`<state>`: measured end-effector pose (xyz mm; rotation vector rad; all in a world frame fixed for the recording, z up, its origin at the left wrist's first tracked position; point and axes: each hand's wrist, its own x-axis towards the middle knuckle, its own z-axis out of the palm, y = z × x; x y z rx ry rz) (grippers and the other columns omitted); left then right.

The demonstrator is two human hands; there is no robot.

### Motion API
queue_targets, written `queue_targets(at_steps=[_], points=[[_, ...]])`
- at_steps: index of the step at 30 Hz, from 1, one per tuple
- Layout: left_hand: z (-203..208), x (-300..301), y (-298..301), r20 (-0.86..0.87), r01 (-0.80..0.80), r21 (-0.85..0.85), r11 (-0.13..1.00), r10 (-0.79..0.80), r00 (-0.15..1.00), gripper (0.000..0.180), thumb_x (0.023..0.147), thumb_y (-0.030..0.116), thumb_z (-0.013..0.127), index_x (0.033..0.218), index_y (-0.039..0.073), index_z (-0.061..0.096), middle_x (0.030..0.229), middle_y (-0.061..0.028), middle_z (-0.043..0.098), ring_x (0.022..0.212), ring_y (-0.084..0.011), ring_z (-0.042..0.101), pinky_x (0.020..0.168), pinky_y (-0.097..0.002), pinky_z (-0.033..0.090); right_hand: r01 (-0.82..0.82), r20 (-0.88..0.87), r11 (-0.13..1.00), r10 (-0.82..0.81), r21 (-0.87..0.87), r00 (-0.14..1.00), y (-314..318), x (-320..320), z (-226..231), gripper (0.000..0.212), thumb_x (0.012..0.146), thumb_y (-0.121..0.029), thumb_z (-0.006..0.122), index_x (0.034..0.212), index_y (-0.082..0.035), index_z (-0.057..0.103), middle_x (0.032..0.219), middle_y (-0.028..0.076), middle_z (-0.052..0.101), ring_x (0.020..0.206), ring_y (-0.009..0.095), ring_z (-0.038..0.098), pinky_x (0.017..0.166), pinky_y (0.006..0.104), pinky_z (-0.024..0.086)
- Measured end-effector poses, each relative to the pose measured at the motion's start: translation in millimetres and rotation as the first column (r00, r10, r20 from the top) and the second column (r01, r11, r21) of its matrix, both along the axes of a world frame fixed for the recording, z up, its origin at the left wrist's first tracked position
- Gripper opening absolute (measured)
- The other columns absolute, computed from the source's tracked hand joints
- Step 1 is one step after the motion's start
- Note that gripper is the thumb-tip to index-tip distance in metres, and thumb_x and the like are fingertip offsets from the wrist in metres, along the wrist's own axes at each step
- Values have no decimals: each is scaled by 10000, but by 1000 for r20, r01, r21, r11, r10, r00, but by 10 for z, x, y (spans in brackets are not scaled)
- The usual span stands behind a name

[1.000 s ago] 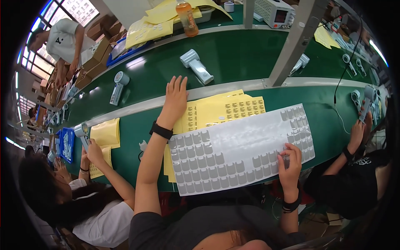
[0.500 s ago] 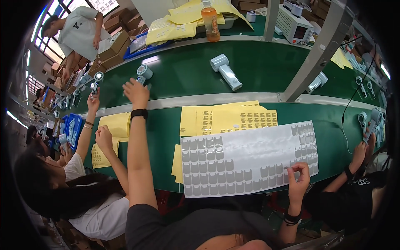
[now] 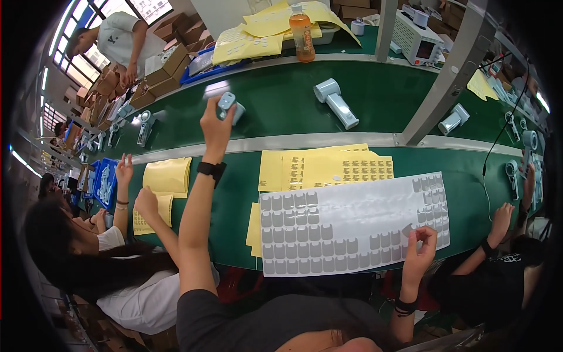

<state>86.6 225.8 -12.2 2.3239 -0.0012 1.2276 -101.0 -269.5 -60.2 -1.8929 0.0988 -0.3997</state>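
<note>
My left hand [image 3: 216, 126] reaches out over the green belt. Its thumb and fingers are closed around a light blue handheld fan [image 3: 227, 101], whose end points up; part of it is hidden by the fingers. Low over a white sheet of grey stickers [image 3: 366, 205], my right hand [image 3: 421, 245] pinches a single grey sticker [image 3: 407, 229] between thumb and fingertips. The sheet has a bare stretch in its upper middle. Beneath its far edge are yellow sheets with small printed labels [image 3: 328, 167].
Another light blue fan [image 3: 337, 105] lies farther along the green belt [image 3: 275, 97], behind a metal rail [image 3: 246, 144]. A slanted metal post [image 3: 443, 76] rises at right. An orange drink bottle [image 3: 302, 38] stands at the back. Co-workers sit on both sides of me.
My left hand has closed on the fan and tilted it up. The sticker in my right hand shows more fully. On the belt, the other fan has shifted right; the left co-worker has released a fan.
</note>
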Motion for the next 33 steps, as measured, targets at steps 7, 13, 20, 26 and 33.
queue_targets(at_steps=[7, 13, 20, 26, 33], points=[[32, -241, -1323, 49, 492, -285, 823, -500, 865, 398, 808, -39, 747, 1043, -3, 427, 1097, -185, 639, 1022, -192, 637, 877, -291, 526, -20, -32, 944, 33, 328, 999, 262, 119, 246, 436, 843, 71, 644, 1190, -46, 407, 859, 22, 548, 786, 83, 494, 783, 228, 406], [-78, -717, -2260, 131, 703, -189, 686, -692, 710, 584, 721, -42, 816, 1112, 30, 387, 1157, -208, 577, 1055, -295, 629, 915, -384, 535, -195, -35, 677, 311, 709, 950, 639, 368, 818, 386, 826, 102, 631, 1068, -92, 401, 861, 40, 576, 809, 94, 529, 787, 233, 417], [-224, -846, -2412, 142, 837, -51, 545, -825, 547, 748, 596, -86, 835, 1167, 60, 374, 1172, -231, 543, 1023, -384, 589, 1000, -592, 450, -278, -35, 614, 448, 739, 894, 829, 585, 954, 396, 806, 87, 676, 973, -109, 375, 847, 49, 602, 803, 95, 563, 781, 236, 439], [-195, -913, -2432, 109, 834, -33, 550, -828, 550, 682, 617, -89, 815, 1124, 31, 375, 1153, -244, 550, 1008, -386, 595, 993, -574, 462, -280, -48, 662, 431, 695, 901, 876, 595, 911, 411, 800, 73, 701, 970, -111, 374, 837, 46, 615, 782, 75, 566, 747, 208, 441], [-240, -936, -2419, 91, 822, -39, 568, -817, 569, 708, 684, -59, 805, 1238, 81, 387, 1209, -219, 547, 1066, -352, 606, 1016, -560, 451, -286, -39, 698, 410, 657, 911, 893, 586, 905, 412, 798, 68, 708, 963, -110, 375, 836, 46, 618, 768, 63, 566, 716, 197, 436]])
